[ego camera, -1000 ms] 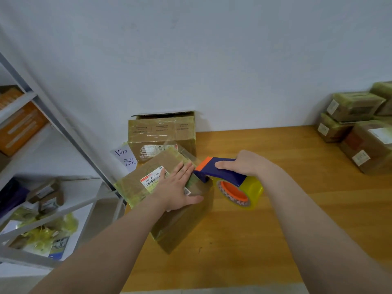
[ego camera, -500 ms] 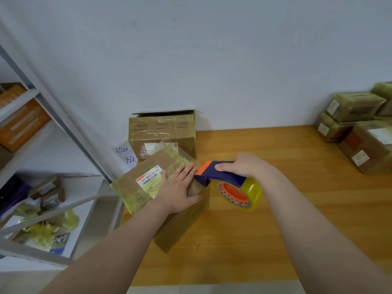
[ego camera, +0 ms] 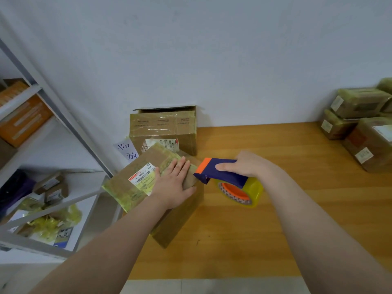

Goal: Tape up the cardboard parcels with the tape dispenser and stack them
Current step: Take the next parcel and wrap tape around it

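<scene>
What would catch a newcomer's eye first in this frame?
The blue and orange tape dispenser in the right hand stands out at centre, its nose beside the labelled parcel. The left hand presses flat on that parcel, at the left edge of the table. More taped parcels sit stacked at far right.

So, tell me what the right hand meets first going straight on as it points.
Likely the parcel under the left hand: the right hand aims the tape dispenser leftward at its right edge. Depth is unclear.
</scene>
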